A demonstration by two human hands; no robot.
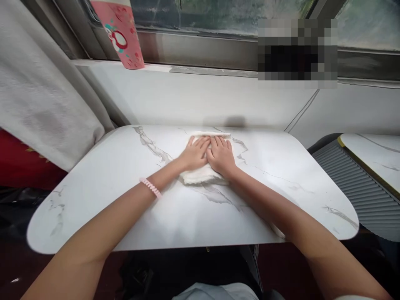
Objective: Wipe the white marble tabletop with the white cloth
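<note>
A folded white cloth [204, 174] lies on a white marble-patterned table [103, 196], towards its far edge. My left hand [196, 153] rests flat on the cloth's left part, fingers stretched forward; a pink coil band circles that wrist. Beside it, my right hand [221, 155] lies palm down on the cloth's right part, fingers also extended and slightly spread. The two hands meet at the thumbs and index fingers. Both press on the cloth from above, without gripping it. A small pale item pokes out by the near table edge, mostly covered by my right forearm.
A pale wall and window sill [200, 72] stand behind the table, with a pink patterned item [120, 37] hanging there. A grey curtain [43, 87] drapes at the left. A ribbed grey cabinet [350, 183] with a marble-patterned top stands at the right.
</note>
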